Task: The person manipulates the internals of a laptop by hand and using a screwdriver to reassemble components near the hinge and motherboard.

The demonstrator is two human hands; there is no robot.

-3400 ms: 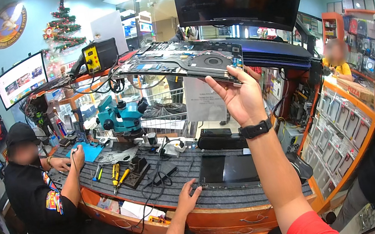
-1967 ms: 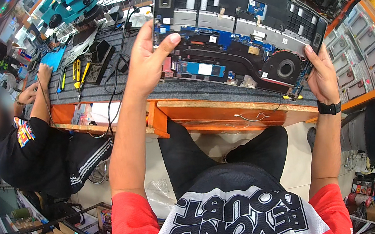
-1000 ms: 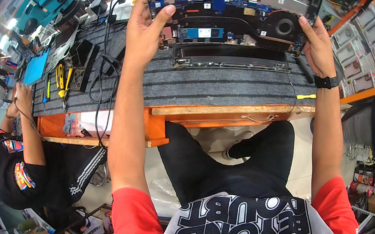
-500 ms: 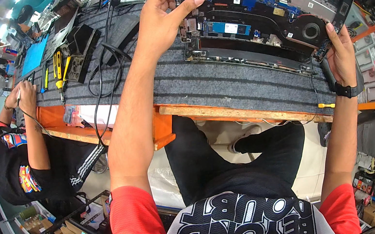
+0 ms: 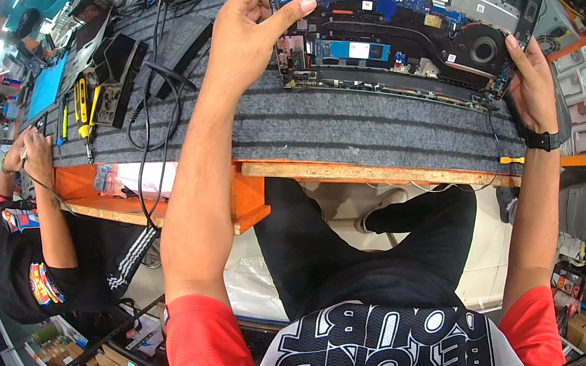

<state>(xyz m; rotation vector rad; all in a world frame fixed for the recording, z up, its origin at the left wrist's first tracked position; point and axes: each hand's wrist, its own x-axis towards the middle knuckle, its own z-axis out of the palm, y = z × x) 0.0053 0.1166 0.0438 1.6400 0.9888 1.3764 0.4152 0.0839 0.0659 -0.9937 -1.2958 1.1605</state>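
Now that the opened laptop base [image 5: 392,33] covers more of the dark screen panel [image 5: 409,92] than it did a second ago, only the panel's near edge shows, so its surface is hidden from view; the base is held tilted above the counter [image 5: 347,136], and whether the two touch cannot be told; the left hand [image 5: 251,36] grasps its left edge, thumb in front; the right hand [image 5: 531,80] grips its lower right corner; leftward, a looped black cable [image 5: 168,72] clutters the counter; beyond lies a yellow screwdriver [image 5: 81,101], near a co-worker's hand [image 5: 38,154].
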